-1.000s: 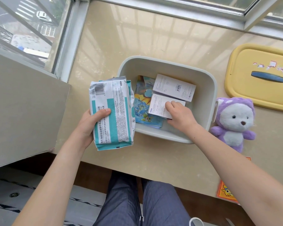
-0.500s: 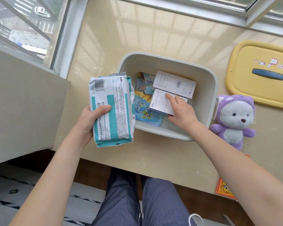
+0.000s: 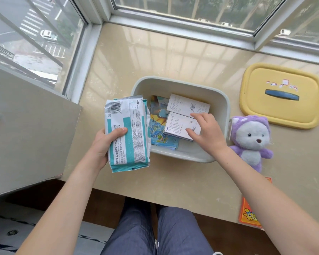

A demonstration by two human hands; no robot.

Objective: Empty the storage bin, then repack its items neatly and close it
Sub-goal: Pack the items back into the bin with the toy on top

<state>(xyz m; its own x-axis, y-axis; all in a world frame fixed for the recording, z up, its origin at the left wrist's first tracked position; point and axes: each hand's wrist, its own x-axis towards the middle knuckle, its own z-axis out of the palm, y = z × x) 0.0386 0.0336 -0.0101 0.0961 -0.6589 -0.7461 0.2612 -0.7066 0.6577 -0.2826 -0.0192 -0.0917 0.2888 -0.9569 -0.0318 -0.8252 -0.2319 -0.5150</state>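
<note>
The grey storage bin (image 3: 223, 100) stands open on the beige sill. Inside lie a colourful picture book (image 3: 158, 129) and two white boxes, one at the back (image 3: 186, 104) and a nearer one (image 3: 177, 124). My right hand (image 3: 206, 133) rests inside the bin with spread fingers touching the nearer white box. My left hand (image 3: 107, 142) grips a white and teal wipes pack (image 3: 127, 133), held over the sill just left of the bin. The bin's yellow lid (image 3: 282, 94) lies at the right.
A purple and white plush bear (image 3: 250, 142) sits against the bin's right side. An orange card or booklet (image 3: 250, 212) lies at the sill's front right edge. Window frames border the sill at the back and left. A grey panel (image 3: 26, 129) stands at the left.
My right hand has opened its fingers and slid slightly right and back over the nearer white box. The left hand still holds the wipes pack in about the same place.
</note>
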